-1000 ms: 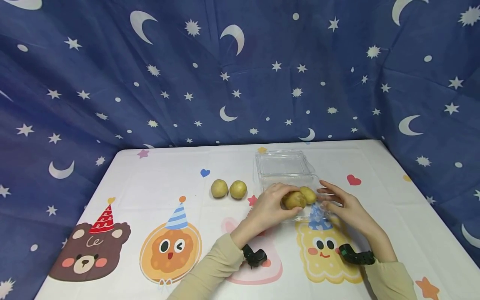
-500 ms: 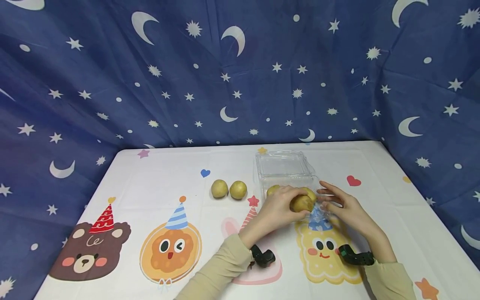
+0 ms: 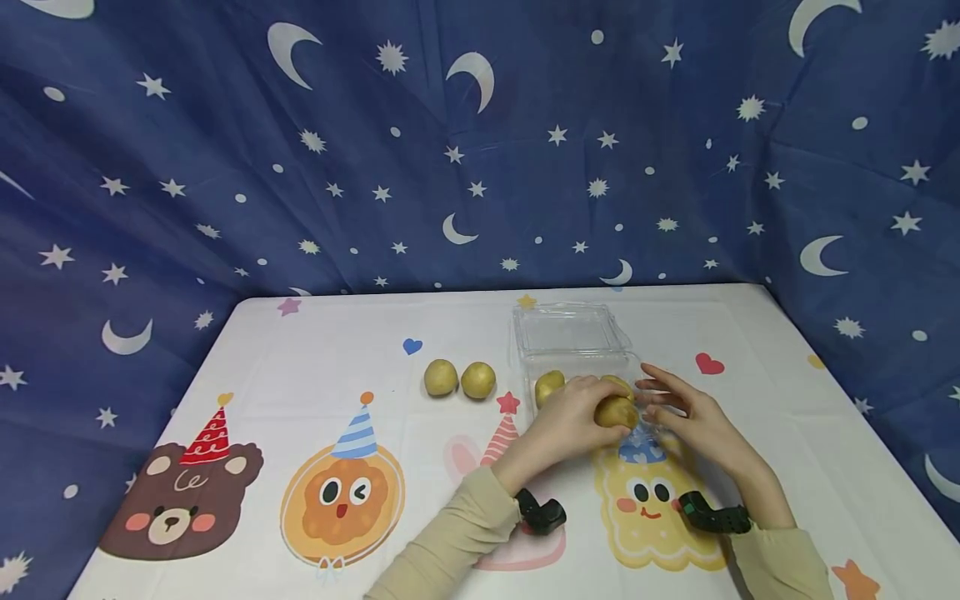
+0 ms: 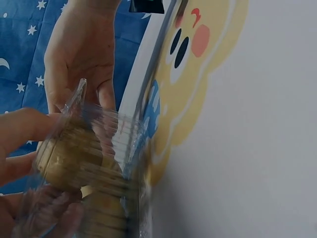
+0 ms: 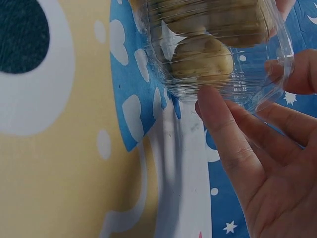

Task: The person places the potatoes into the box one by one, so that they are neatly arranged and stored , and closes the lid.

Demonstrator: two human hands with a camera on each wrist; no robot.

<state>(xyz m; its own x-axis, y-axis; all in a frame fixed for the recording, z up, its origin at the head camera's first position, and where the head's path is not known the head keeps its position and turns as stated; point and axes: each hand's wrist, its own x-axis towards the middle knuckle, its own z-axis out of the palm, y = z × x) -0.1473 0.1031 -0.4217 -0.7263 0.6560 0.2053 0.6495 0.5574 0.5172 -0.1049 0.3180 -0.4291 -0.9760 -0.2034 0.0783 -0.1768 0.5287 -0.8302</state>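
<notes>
Far left on the white tablecloth [image 3: 247,358] there's a printed bear [image 3: 180,508] in a red party hat, then a round orange face [image 3: 342,500] in a striped one. Moving right, two potatoes sit on the cloth just beside each other, the first potato [image 3: 440,377] and the second potato [image 3: 478,380], both well clear of the hands. Then you hit the clear plastic box [image 3: 581,364], with its lid [image 3: 567,329] lying back on the far side. One potato [image 3: 549,387] is in its left part. The left hand [image 3: 566,421] comes in over the near side, fingers clamped round another potato [image 3: 617,412] at the right end of the box; can't tell if that one's touching the bottom. One more potato [image 3: 618,386] peeks out right behind it, mostly hidden. Over on the right side, the right hand [image 3: 697,417] has its fingers apart and fairly straight, touching the box's wall. Yellow cookie face [image 3: 656,508] printed just below, red heart [image 3: 708,363] further right, and a navy star-and-moon curtain [image 3: 517,100] behind it all.
</notes>
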